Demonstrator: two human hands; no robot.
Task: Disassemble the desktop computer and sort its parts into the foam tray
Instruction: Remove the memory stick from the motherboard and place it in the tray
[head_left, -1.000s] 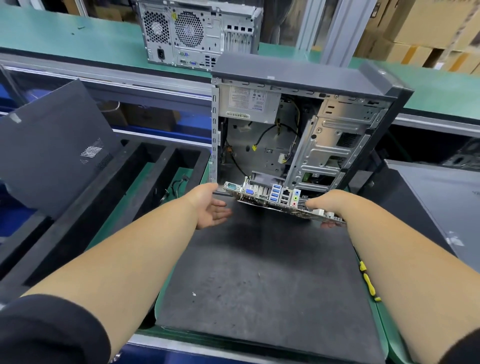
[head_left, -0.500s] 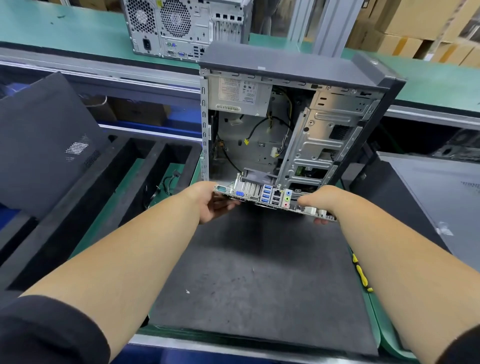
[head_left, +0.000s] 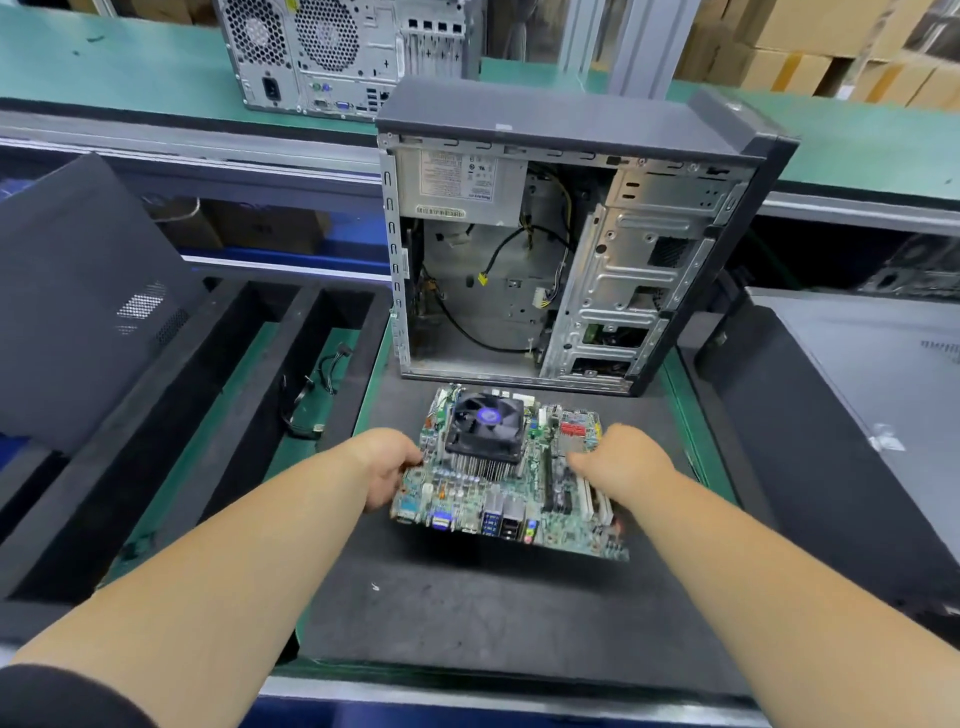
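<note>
Currently left hand (head_left: 387, 470) and right hand (head_left: 626, 462) are gripping board (head_left: 506, 483) edges | hovering over mat (head_left: 467, 613), outside case (head_left: 571, 249) | risk: heatsink-heavy board tipping, slipping toward tray (head_left: 171, 415).

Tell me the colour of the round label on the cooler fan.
Blue to purple, on the black cooler fan of the motherboard; the head view shows it.

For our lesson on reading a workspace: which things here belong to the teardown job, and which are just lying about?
Belonging to the job:
motherboard, held by left hand and right hand
open computer case
foam tray

Lying about:
second computer behind
cardboard boxes
</note>
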